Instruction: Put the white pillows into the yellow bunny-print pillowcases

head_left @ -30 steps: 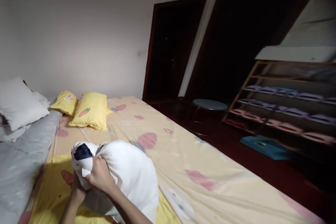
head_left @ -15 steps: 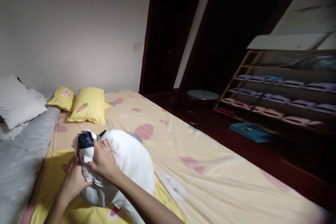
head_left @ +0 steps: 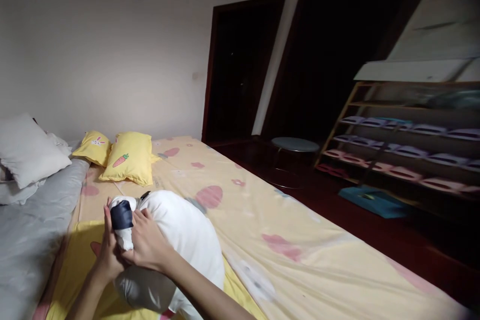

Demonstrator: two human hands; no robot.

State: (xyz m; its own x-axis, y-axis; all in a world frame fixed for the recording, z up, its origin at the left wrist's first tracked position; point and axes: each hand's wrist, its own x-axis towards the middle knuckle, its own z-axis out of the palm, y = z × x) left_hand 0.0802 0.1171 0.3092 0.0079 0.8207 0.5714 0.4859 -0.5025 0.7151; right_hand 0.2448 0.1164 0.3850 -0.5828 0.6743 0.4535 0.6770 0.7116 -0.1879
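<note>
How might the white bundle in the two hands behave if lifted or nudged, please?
The white bundle probably gives softly, since its cloth bunches between the left hand and right hand. It may sag if lifted by that bunched end alone, as the fuller part bulges beyond it. Its rounded outline suggests it could roll if nudged.

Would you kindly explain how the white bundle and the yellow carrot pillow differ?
The white bundle is rounded; the yellow carrot pillow is squarer. The left hand and right hand grip the bundle; the pillow lies untouched. The bundle shows a navy patch, the pillow a carrot print. Both look soft.
</note>
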